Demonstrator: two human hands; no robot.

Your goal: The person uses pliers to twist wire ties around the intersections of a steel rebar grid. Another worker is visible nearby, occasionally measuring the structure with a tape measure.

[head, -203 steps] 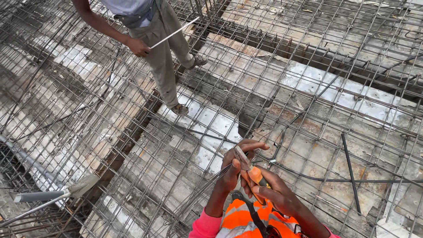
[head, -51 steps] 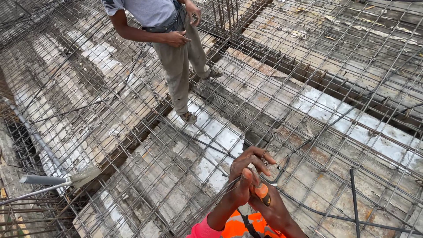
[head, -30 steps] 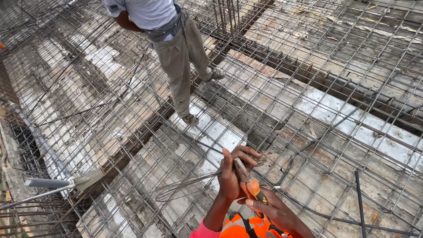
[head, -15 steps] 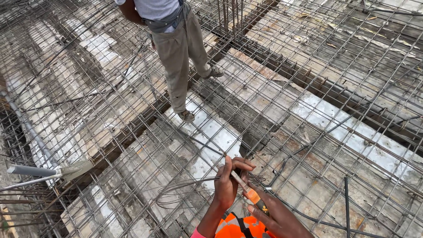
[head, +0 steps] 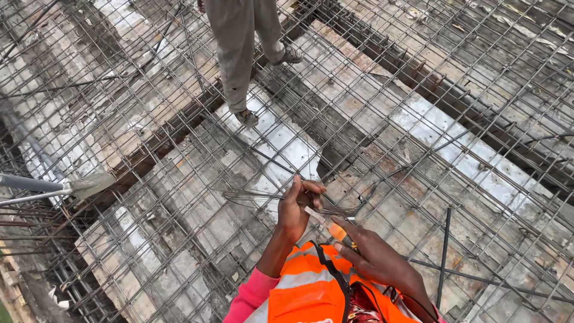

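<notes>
At the far left edge a grey pipe (head: 30, 183) is lying across the rebar mesh (head: 149, 197), ending in a flattened pale piece (head: 89, 182) near a dark gap in the formwork. The mesh of crossed steel bars is covering the whole scene, sitting above weathered grey and white formwork boards (head: 281, 143). Further right, at the top, another person's legs (head: 239, 54) in dusty beige trousers are standing on the bars, one sandalled foot (head: 246, 117) planted on a pale board and the other foot (head: 290, 55) set higher up.

Below the middle, the left hand (head: 297, 206) is reaching out from a pink sleeve (head: 254, 293), its grip pinched closed around a bundle of thin tie wire (head: 257, 196), whose strands are trailing off to the left just above the mesh and crossing to the right under the fingers. Just beside it, the right hand (head: 373, 257) is closing its grip around an orange-handled tool (head: 335, 229), whose pale metal end is pointing up and left, touching the wire close to the left fingers. An orange reflective vest (head: 311, 287) is filling the bottom edge beneath both hands. To the right, a loose dark bar (head: 443, 257) is lying nearly upright in the picture across the mesh, well apart from the hands.
</notes>
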